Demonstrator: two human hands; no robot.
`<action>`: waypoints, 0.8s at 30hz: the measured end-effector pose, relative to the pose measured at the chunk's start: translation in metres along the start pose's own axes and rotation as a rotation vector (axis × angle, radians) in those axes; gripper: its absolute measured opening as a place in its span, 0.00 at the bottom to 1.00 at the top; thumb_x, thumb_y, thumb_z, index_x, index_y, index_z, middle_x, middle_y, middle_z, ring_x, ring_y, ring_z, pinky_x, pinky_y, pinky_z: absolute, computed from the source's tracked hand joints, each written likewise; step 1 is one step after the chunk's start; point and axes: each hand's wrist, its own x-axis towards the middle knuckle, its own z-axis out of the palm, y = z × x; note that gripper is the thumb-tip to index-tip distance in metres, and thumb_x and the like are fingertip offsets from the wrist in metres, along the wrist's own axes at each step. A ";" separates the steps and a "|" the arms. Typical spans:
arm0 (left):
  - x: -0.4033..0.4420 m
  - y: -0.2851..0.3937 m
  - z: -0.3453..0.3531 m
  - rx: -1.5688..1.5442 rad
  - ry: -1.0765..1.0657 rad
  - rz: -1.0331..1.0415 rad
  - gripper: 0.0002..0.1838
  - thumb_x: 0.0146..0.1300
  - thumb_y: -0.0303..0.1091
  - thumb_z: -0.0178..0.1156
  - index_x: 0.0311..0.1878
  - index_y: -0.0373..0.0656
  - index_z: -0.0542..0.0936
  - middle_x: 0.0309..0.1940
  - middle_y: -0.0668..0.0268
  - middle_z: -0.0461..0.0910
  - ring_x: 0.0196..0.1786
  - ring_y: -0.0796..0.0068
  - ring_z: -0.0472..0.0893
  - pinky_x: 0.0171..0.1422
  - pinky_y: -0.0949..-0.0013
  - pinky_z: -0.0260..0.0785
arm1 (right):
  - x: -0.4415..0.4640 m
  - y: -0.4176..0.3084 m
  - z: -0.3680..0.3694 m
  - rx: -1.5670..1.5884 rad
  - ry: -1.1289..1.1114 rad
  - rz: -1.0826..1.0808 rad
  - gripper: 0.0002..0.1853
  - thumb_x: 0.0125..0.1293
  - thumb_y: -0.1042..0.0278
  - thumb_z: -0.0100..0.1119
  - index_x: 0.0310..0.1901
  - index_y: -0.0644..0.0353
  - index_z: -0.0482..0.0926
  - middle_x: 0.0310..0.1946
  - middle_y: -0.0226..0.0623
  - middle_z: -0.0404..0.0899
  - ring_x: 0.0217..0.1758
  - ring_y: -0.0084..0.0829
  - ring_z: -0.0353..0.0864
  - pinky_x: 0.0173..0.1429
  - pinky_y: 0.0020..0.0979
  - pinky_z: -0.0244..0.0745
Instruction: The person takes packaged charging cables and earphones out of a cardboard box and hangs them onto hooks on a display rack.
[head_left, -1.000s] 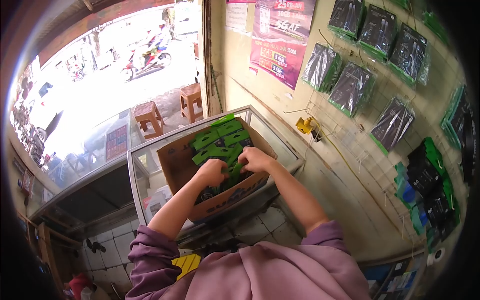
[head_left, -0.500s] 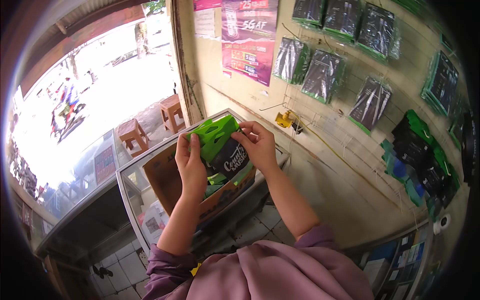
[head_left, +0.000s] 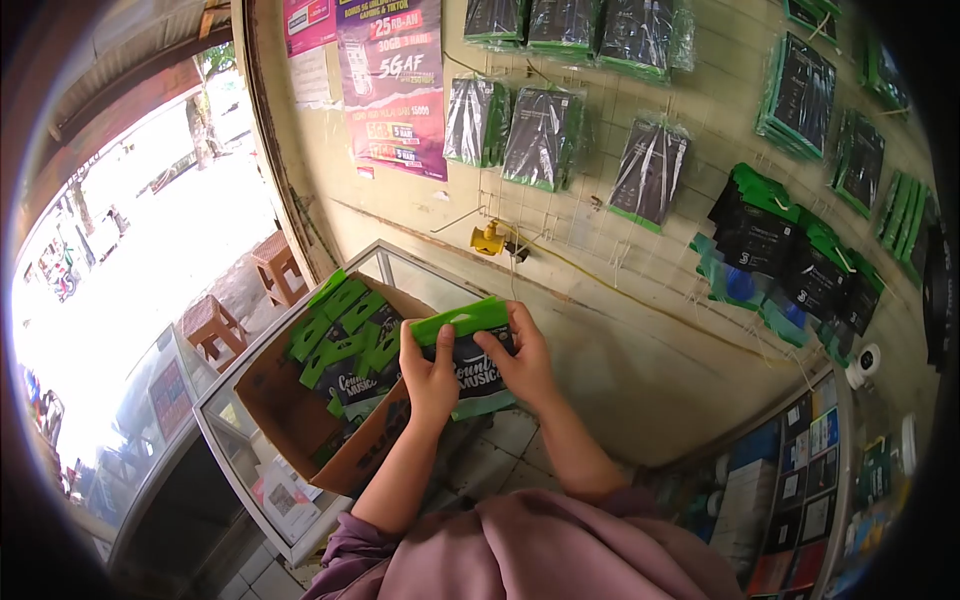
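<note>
A bundle of black-and-green packets [head_left: 478,372], lettered "Country Music", is held upright beside the box's right side. My left hand [head_left: 431,375] grips its left edge, thumb on the front. On the right edge my right hand [head_left: 522,352] is closed, with its thumb also across the front. The green tops of the packets line up between the two hands. More packets of the same kind [head_left: 350,345] lie overlapping in the open cardboard box [head_left: 375,448], which rests on the glass display case.
The glass case [head_left: 222,425] has a metal-framed edge. Packaged accessories [head_left: 650,175] hang on the wall grid, with a yellow fitting [head_left: 487,239] lower down. Two stools [head_left: 212,328] stand outside at left. A shelf with boxes [head_left: 790,480] is at lower right.
The view has turned right. Both hands came up from inside the box with a bundle of packets, then moved to the right of the box, and the bundle's tops are now more even.
</note>
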 end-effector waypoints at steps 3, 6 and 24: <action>0.018 0.004 0.004 0.067 -0.098 -0.007 0.13 0.71 0.30 0.62 0.50 0.36 0.70 0.42 0.62 0.80 0.43 0.78 0.76 0.49 0.72 0.69 | 0.013 -0.014 -0.010 -0.110 -0.074 -0.057 0.17 0.67 0.68 0.68 0.52 0.65 0.75 0.36 0.36 0.86 0.42 0.27 0.85 0.46 0.29 0.78; 0.050 0.014 0.008 -0.067 -0.078 0.037 0.10 0.70 0.27 0.62 0.49 0.36 0.72 0.43 0.62 0.81 0.45 0.77 0.78 0.50 0.72 0.70 | 0.046 0.001 -0.005 -0.134 0.021 -0.100 0.15 0.66 0.70 0.68 0.51 0.65 0.76 0.35 0.39 0.86 0.40 0.27 0.85 0.45 0.29 0.78; 0.211 -0.133 -0.028 0.362 0.006 -0.165 0.19 0.65 0.33 0.67 0.55 0.39 0.74 0.40 0.55 0.87 0.36 0.68 0.88 0.40 0.68 0.79 | 0.160 0.166 0.065 -0.307 0.159 -0.161 0.11 0.67 0.69 0.65 0.31 0.67 0.77 0.24 0.42 0.72 0.25 0.38 0.74 0.31 0.37 0.67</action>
